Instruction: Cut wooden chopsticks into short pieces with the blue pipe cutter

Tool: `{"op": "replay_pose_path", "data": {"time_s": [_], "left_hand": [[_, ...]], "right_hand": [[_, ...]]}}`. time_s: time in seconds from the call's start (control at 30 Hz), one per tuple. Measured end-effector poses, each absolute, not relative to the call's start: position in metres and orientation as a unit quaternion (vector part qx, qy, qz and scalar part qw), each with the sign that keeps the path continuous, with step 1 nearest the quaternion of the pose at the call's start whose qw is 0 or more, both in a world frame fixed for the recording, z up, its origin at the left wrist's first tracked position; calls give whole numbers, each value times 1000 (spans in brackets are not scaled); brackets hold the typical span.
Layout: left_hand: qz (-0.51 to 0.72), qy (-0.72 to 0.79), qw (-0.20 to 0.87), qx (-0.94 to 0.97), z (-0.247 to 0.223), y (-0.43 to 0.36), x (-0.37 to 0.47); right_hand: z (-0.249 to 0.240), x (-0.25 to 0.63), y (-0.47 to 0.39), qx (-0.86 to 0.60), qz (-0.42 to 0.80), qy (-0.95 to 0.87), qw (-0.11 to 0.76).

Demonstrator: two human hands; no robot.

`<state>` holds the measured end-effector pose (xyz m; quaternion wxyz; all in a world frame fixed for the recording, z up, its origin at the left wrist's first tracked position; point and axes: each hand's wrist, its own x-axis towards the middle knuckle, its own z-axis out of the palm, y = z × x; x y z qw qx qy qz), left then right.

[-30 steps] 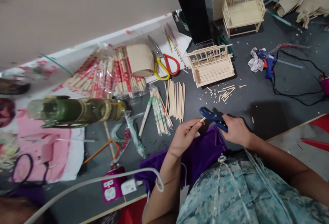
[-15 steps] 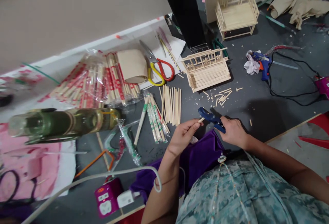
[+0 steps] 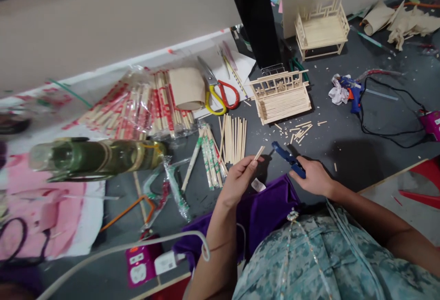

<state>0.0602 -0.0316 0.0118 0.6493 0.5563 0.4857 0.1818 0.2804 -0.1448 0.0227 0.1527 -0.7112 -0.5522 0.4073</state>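
Note:
Short wooden sticks [image 3: 260, 152] poke up from the pinched fingers of my left hand [image 3: 239, 177]. My right hand [image 3: 313, 175] grips a blue cutting tool [image 3: 286, 155], whose head is apart from the sticks. Beyond the hands, a small bench of sticks [image 3: 283, 102] stands on the dark table [image 3: 192, 199], with cut stick pieces [image 3: 301, 132] scattered in front of it. A row of bare sticks [image 3: 235, 138] lies left of the bench, beside sticks in green-printed wrappers [image 3: 210, 158].
Scissors [image 3: 220, 98] and red-wrapped chopsticks [image 3: 137, 102] lie behind. A green bottle [image 3: 99, 157] is at the left. A phone [image 3: 259, 25] and another stick bench [image 3: 322, 29] stand at the back. A blue glue gun [image 3: 355, 98] with a cable lies right.
My left hand has moved away from the blue tool, and the sticks in it now stand clear of the tool's head. The whole view has shifted slightly.

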Motion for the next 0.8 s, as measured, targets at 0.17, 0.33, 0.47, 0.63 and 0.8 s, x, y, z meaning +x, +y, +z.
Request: {"op": "replay_pose_path", "data": {"time_s": [0.17,0.33,0.47,0.63,0.8], "left_hand": [[246,491,692,468,15,-30,60],[295,465,735,396,21,-29,64],[341,445,734,383,26,-28,66],[388,420,709,413,31,-31,66],[440,396,681,431,29,-33,69]], "right_hand": [[23,284,-146,-662,506,-480,274],[22,283,-146,-631,518,-481,319],[25,286,-147,-656,412,-569,277],[18,290,-147,-692,246,-653,185],[13,286,-148,-701,155,-693,60]]}}
